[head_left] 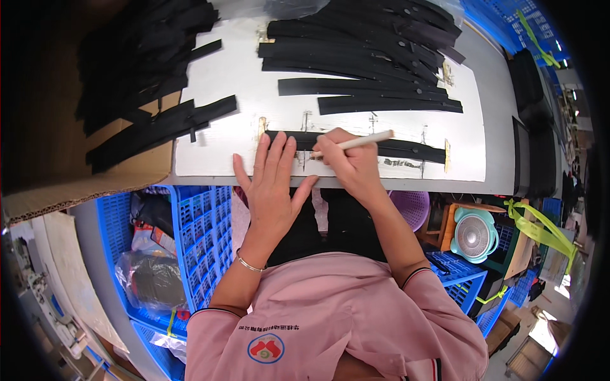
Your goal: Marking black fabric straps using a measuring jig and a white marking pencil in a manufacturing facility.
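A long black fabric strip (410, 150) lies across the near part of a white board (219, 149), between yellowish tape marks at its two ends. My left hand (272, 171) is spread flat, its fingertips pressing the strip near its left end. My right hand (351, 159) grips a white pen-shaped marker (375, 138), tilted with its upper end to the right. The marker's tip is low, by the strip's near edge, close to dark lines drawn on the board. Farther back, many black strips (356, 57) lie side by side in a loose stack.
At the left, a cardboard box (127, 165) holds a heap of black strips (140, 63), some hanging over onto the board. Blue plastic crates (203, 235) stand below the table. A turquoise fan (474, 235) and a purple basket (410, 208) sit below at the right.
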{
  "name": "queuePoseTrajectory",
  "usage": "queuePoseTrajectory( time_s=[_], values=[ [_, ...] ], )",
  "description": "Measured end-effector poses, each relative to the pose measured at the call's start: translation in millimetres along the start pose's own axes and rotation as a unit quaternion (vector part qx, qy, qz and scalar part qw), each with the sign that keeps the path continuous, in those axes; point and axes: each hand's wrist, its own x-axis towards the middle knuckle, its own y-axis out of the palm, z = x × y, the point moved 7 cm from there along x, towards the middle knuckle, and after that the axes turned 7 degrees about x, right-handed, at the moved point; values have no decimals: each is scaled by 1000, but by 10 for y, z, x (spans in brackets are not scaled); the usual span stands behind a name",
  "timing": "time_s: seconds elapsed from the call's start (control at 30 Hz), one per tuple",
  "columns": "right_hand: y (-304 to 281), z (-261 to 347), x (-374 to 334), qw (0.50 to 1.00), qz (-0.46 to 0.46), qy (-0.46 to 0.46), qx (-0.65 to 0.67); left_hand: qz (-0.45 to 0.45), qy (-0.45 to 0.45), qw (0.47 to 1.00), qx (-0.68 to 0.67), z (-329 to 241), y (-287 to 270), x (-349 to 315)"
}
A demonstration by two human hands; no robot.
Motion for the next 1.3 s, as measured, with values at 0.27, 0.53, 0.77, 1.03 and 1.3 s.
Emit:
queuePoseTrajectory(
  time_s=[0.27, 0.53, 0.77, 1.03, 1.3],
  values=[
    [-990, 50, -208, 981, -179, 0, -75, 3, 1, 1000, 11, -13, 15, 1],
    [-1009, -98, -222, 984, -155, 5, -87, 32, 4, 999, -4, -187, -18, 31],
    [-1009, -89, -220, 983, -159, 13, -97, 65, 117, 987, -87, -842, 194, 154],
    [-993, -85, -211, 983, -145, 6, -112, 84, 96, 990, -66, -853, 288, 182],
    [-994, -38, -243, 989, -103, -25, -101, 73, 107, 990, -52, -860, 292, 172]
  ],
)
